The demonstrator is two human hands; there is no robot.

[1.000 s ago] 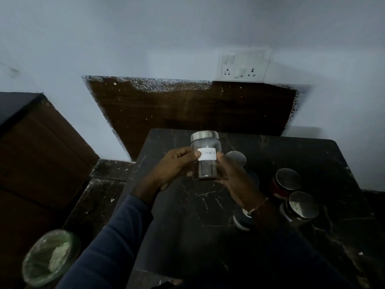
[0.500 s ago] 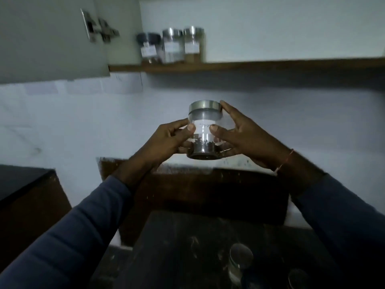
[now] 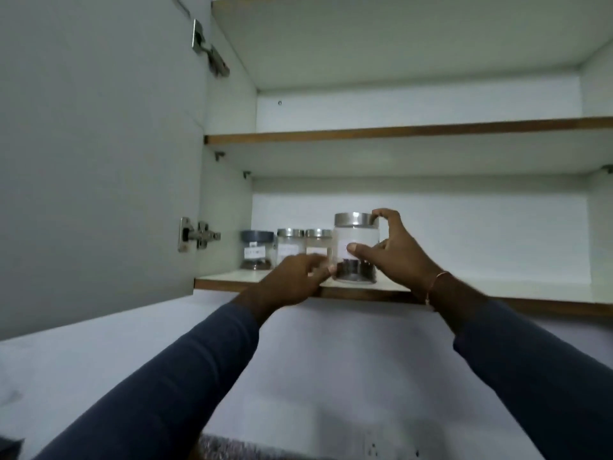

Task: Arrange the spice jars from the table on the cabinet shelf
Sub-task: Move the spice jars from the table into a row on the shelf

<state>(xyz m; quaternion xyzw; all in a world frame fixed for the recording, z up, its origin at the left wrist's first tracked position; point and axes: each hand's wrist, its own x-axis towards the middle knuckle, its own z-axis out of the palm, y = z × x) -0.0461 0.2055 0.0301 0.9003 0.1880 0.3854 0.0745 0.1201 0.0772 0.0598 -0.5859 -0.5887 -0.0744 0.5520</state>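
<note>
- Cabinet door (image 3: pixel 99 154): swung open at left.
- Three shelved jars (image 3: pixel 288 249): a row toward the left end of the lower shelf (image 3: pixel 497 292).
- Left hand (image 3: pixel 295 280): fingers (image 3: pixel 326 268) touch the base of the spice jar (image 3: pixel 355 250).
- Spice jar: near the shelf's front edge; glass, rigid, smooth, probably fragile and light; hold by the sidewall.
- Right hand (image 3: pixel 394 257): fingers clasping the sidewall and lid.

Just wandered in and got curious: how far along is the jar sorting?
Three labelled spice jars already stand in a row at the left of the lower cabinet shelf. A fourth, steel-lidded jar is being set beside them, right hand and left hand on it. The table is out of view, so what remains is unknown.
</note>
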